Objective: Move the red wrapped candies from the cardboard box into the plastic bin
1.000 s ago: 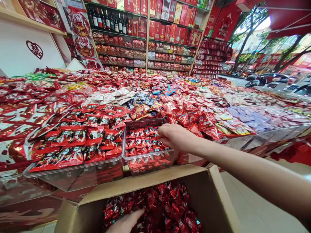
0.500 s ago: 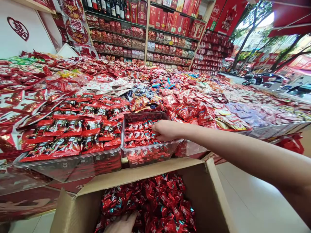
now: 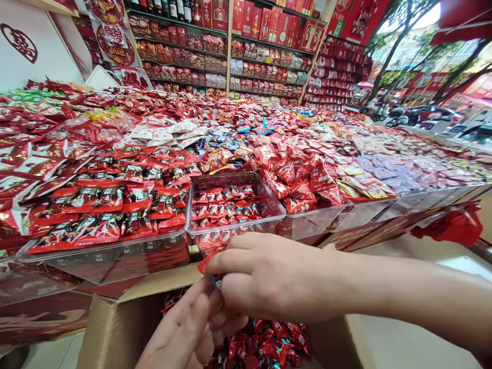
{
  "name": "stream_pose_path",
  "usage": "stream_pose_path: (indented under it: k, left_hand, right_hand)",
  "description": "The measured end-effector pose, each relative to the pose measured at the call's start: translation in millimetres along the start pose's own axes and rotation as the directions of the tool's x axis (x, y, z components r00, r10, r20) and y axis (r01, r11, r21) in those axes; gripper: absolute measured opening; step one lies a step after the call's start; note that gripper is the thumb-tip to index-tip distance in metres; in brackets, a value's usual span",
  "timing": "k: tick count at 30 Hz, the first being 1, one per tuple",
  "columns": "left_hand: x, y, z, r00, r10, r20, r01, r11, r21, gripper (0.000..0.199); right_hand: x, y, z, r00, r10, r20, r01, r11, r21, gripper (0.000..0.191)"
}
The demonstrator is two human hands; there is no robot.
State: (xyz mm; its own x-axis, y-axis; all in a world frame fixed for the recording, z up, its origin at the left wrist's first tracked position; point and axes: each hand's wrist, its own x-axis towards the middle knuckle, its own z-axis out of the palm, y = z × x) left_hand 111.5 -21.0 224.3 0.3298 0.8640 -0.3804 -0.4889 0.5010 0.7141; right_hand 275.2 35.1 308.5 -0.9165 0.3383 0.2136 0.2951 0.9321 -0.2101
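Observation:
Over an open cardboard box (image 3: pixel 102 333), my two hands meet around a small red-wrapped candy (image 3: pixel 207 264), most of it hidden by fingers. My right hand (image 3: pixel 265 277) comes in from the right and pinches the candy between thumb and fingers. From below, my left hand (image 3: pixel 184 328) has its fingertips closed on the same candy. Loose red candies (image 3: pixel 265 346) with bits of teal fill the box beneath. Just beyond the hands stands a clear plastic bin (image 3: pixel 279 211), where similar candies (image 3: pixel 225 210) lie in neat rows below the rim.
Left of that bin is another clear bin (image 3: pixel 115 253) heaped with larger red and black packets (image 3: pixel 111 200). Red pyramid-shaped packets (image 3: pixel 302 177) pile up on the right. Many sweets spread behind, towards stocked shelves (image 3: pixel 180 51). A red bag (image 3: pixel 457 225) hangs at right.
My right hand has moved out of the bin, down and towards me. My left hand has risen from the candies in the box to meet it, with a candy between them.

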Motion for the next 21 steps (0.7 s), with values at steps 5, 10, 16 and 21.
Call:
stream_pose_path:
  k: [5, 10, 16, 21]
  left_hand:
    - [4.2, 0.1, 14.4, 0.989, 0.024, -0.144, -0.016, 0.998, 0.056, 0.027]
    - [4.8, -0.8, 7.9, 0.986, 0.037, -0.165, -0.014, 0.990, 0.140, 0.023]
    - [0.8, -5.1, -7.0, 0.962, 0.015, -0.272, 0.044, 0.977, 0.208, 0.024]
    - [-3.8, -8.2, -16.4, 0.964, 0.011, -0.265, 0.057, 0.968, 0.245, 0.038]
  right_hand:
    - [-6.1, 15.2, -4.3, 0.989, 0.144, -0.023, -0.139, 0.978, 0.157, 0.012]
    - [9.9, 56.4, -13.4, 0.842, 0.533, 0.090, -0.526, 0.846, -0.089, 0.020]
    - [34.0, 107.1, 1.1, 0.630, 0.583, 0.513, -0.592, 0.788, -0.167, 0.013]
    - [30.9, 135.4, 25.7, 0.363, 0.584, 0.727, -0.787, 0.609, -0.097, 0.003]
